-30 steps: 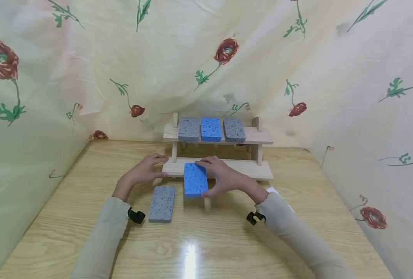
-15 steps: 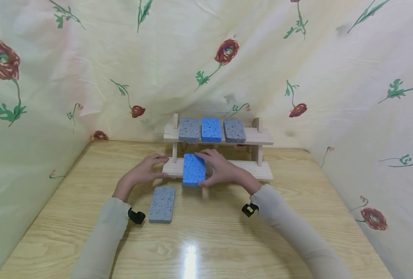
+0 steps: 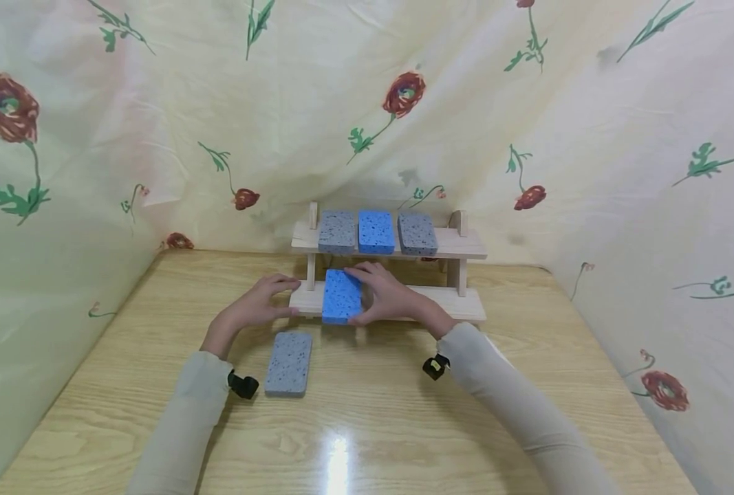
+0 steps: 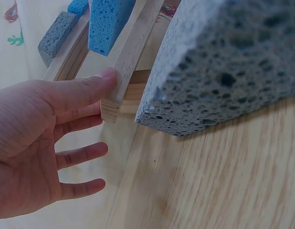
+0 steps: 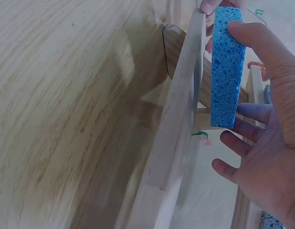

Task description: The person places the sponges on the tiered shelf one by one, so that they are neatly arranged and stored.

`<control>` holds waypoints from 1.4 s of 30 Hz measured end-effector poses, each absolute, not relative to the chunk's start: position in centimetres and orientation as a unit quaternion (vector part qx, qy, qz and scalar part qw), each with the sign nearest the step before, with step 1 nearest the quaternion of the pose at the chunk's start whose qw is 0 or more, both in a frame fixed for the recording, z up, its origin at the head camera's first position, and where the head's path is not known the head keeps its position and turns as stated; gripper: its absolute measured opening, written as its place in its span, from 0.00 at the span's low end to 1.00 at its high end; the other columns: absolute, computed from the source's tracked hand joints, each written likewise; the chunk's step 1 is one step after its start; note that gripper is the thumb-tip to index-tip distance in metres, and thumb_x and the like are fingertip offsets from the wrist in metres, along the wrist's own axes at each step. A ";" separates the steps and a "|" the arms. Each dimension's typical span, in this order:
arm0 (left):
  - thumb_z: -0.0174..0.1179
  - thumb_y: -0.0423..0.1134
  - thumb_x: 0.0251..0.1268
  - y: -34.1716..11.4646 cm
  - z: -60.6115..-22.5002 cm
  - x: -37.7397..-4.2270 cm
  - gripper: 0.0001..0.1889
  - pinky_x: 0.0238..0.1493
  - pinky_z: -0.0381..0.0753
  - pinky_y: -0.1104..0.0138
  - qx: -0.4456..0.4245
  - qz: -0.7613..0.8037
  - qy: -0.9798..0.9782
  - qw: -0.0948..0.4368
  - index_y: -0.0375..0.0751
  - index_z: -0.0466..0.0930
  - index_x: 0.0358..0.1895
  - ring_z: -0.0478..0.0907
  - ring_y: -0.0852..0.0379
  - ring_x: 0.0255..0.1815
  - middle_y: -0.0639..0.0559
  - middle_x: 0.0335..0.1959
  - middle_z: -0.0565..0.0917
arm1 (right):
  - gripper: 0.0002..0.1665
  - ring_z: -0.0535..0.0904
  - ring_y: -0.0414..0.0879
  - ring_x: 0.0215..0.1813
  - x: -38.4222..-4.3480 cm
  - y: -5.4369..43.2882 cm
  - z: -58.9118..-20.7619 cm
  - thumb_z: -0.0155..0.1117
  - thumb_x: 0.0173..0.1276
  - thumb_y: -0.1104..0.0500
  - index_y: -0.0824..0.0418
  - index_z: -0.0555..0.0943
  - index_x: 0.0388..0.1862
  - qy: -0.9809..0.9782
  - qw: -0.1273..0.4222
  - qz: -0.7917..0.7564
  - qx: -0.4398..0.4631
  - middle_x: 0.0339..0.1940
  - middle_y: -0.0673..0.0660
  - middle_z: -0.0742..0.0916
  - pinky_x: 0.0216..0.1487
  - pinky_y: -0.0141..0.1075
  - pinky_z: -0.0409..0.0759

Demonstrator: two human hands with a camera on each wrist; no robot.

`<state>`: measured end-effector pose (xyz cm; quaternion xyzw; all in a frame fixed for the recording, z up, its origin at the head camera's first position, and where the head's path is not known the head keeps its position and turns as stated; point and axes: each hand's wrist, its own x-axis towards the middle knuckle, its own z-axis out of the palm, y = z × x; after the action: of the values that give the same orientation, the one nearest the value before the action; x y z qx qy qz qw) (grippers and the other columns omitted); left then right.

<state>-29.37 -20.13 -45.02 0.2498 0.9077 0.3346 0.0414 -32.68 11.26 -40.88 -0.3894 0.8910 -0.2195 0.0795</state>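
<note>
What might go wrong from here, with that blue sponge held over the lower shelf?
Two things, perhaps. The right hand pinches the blue sponge by its near and far edges, so it might slip if that grip loosens. And the left hand holds just one end of the lower shelf, so a bump near the other end might shift it and disturb the three sponges on the upper shelf.

The sponges (image 3: 342, 295) are matt, rough and porous. The shelf (image 3: 447, 302) looks like plain matt wood; the table (image 3: 435, 433) is glossy wood grain.
</note>
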 end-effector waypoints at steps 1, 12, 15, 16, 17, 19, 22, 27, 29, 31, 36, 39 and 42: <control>0.66 0.43 0.70 -20.2 -45.0 -29.4 0.33 0.74 0.63 0.38 0.252 0.333 0.908 0.039 0.31 0.69 0.73 0.63 0.32 0.74 0.34 0.73 0.70 | 0.65 0.58 0.61 0.79 -32.8 11.2 -41.0 0.81 0.53 0.39 0.56 0.57 0.83 0.892 0.081 -0.219 -0.388 0.79 0.63 0.65 0.76 0.62 0.64; 0.66 0.43 0.70 -20.2 -45.0 -29.2 0.33 0.75 0.62 0.38 0.248 0.333 0.909 0.041 0.31 0.68 0.73 0.62 0.31 0.75 0.34 0.73 0.69 | 0.64 0.58 0.60 0.79 -33.2 10.8 -41.1 0.80 0.53 0.40 0.56 0.57 0.83 0.898 0.085 -0.214 -0.374 0.79 0.63 0.65 0.76 0.61 0.65; 0.66 0.42 0.70 -20.2 -45.0 -29.3 0.33 0.76 0.62 0.39 0.246 0.331 0.910 0.041 0.32 0.68 0.73 0.62 0.32 0.75 0.34 0.73 0.69 | 0.65 0.57 0.61 0.79 -33.2 10.7 -41.0 0.80 0.53 0.40 0.57 0.57 0.83 0.899 0.087 -0.211 -0.374 0.79 0.63 0.64 0.76 0.61 0.65; 0.66 0.42 0.70 -20.2 -45.0 -29.3 0.33 0.76 0.62 0.39 0.246 0.330 0.910 0.041 0.32 0.68 0.74 0.63 0.32 0.75 0.34 0.73 0.70 | 0.65 0.57 0.61 0.79 -33.3 10.7 -41.0 0.80 0.53 0.40 0.57 0.57 0.83 0.899 0.087 -0.210 -0.374 0.80 0.64 0.64 0.76 0.62 0.64; 0.66 0.42 0.70 -20.2 -45.0 -29.4 0.33 0.76 0.62 0.39 0.246 0.330 0.910 0.041 0.32 0.68 0.74 0.63 0.33 0.75 0.35 0.73 0.70 | 0.65 0.56 0.61 0.80 -33.3 10.6 -41.0 0.80 0.54 0.40 0.56 0.57 0.83 0.900 0.088 -0.208 -0.373 0.80 0.64 0.63 0.76 0.61 0.64; 0.66 0.42 0.70 -20.2 -45.1 -29.5 0.33 0.76 0.62 0.40 0.244 0.331 0.910 0.044 0.33 0.68 0.74 0.62 0.34 0.75 0.35 0.74 0.69 | 0.65 0.56 0.61 0.80 -33.4 10.5 -41.0 0.80 0.54 0.40 0.56 0.57 0.83 0.900 0.091 -0.207 -0.373 0.80 0.64 0.63 0.76 0.62 0.64; 0.66 0.42 0.70 -20.3 -45.1 -29.5 0.33 0.75 0.63 0.40 0.247 0.331 0.910 0.043 0.33 0.68 0.74 0.63 0.33 0.75 0.35 0.73 0.70 | 0.65 0.54 0.62 0.81 -33.5 10.4 -40.9 0.80 0.54 0.40 0.57 0.57 0.83 0.902 0.093 -0.204 -0.370 0.81 0.64 0.61 0.77 0.62 0.62; 0.66 0.42 0.70 -20.2 -44.9 -29.4 0.34 0.76 0.63 0.40 0.245 0.330 0.911 0.046 0.33 0.68 0.74 0.63 0.34 0.75 0.35 0.74 0.70 | 0.64 0.53 0.63 0.82 -33.6 10.1 -41.0 0.79 0.55 0.39 0.57 0.57 0.83 0.906 0.096 -0.194 -0.363 0.82 0.65 0.60 0.78 0.63 0.61; 0.66 0.42 0.70 -20.2 -44.9 -29.3 0.34 0.76 0.63 0.40 0.244 0.332 0.910 0.047 0.33 0.68 0.74 0.63 0.33 0.75 0.35 0.74 0.69 | 0.64 0.53 0.64 0.82 -33.6 10.0 -41.0 0.79 0.55 0.39 0.57 0.57 0.83 0.907 0.097 -0.191 -0.362 0.82 0.66 0.60 0.78 0.63 0.60; 0.66 0.42 0.70 -20.2 -44.8 -29.2 0.34 0.76 0.62 0.40 0.244 0.334 0.909 0.048 0.33 0.68 0.74 0.62 0.33 0.75 0.35 0.74 0.69 | 0.64 0.53 0.64 0.82 -33.6 9.9 -41.0 0.79 0.55 0.39 0.58 0.57 0.83 0.908 0.098 -0.190 -0.361 0.82 0.66 0.60 0.78 0.62 0.60; 0.66 0.43 0.70 -20.3 -44.7 -29.2 0.34 0.75 0.63 0.40 0.243 0.338 0.908 0.049 0.33 0.67 0.74 0.62 0.33 0.75 0.35 0.74 0.69 | 0.64 0.52 0.64 0.83 -33.8 9.6 -41.1 0.79 0.55 0.39 0.57 0.57 0.83 0.908 0.107 -0.191 -0.357 0.83 0.66 0.57 0.79 0.63 0.58; 0.66 0.43 0.70 -20.3 -44.7 -29.1 0.34 0.76 0.63 0.40 0.240 0.337 0.909 0.051 0.33 0.68 0.74 0.62 0.33 0.76 0.35 0.74 0.69 | 0.64 0.50 0.65 0.83 -33.9 9.5 -41.3 0.79 0.55 0.38 0.57 0.57 0.83 0.908 0.112 -0.190 -0.356 0.84 0.66 0.56 0.79 0.63 0.57; 0.66 0.42 0.70 -20.2 -44.6 -29.0 0.33 0.75 0.63 0.40 0.240 0.337 0.909 0.051 0.33 0.68 0.74 0.62 0.34 0.75 0.35 0.74 0.69 | 0.64 0.51 0.66 0.83 -34.0 9.4 -41.4 0.79 0.55 0.38 0.58 0.57 0.83 0.907 0.114 -0.188 -0.358 0.84 0.67 0.56 0.79 0.64 0.57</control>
<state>-29.04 -20.22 -44.59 0.2397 0.9092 0.3365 0.0512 -34.00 9.41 -41.40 -0.3583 0.9074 -0.1879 0.1139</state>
